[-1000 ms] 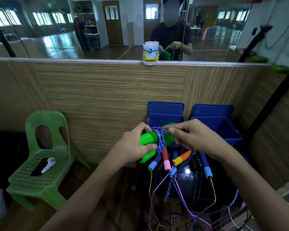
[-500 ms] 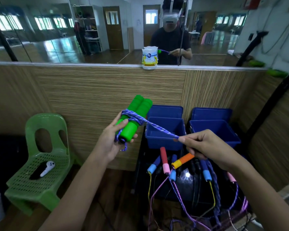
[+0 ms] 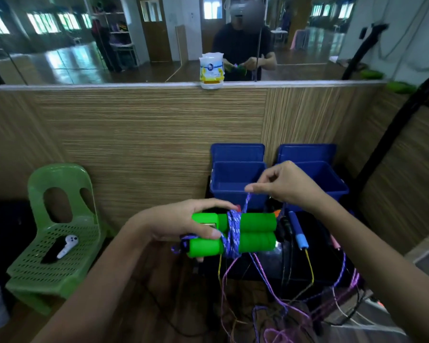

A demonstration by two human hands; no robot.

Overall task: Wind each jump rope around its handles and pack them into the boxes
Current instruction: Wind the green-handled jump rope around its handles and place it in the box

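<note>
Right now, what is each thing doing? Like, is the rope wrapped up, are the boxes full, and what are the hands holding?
Green handles: side by side, lying level, gripped by the left hand.
Purple rope: partly wound round the handles, rest trailing down.
Right hand: pinching the rope, pulling it up.
Left blue box: open, nothing visible inside.
Right blue box: open, nothing visible inside.
Other jump ropes: unwound, tangled below.

No readable text anywhere; only a blurred blue round logo on the white-and-yellow packet point(image 3: 211, 70) on the partition's top edge point(image 3: 134, 85).
</note>
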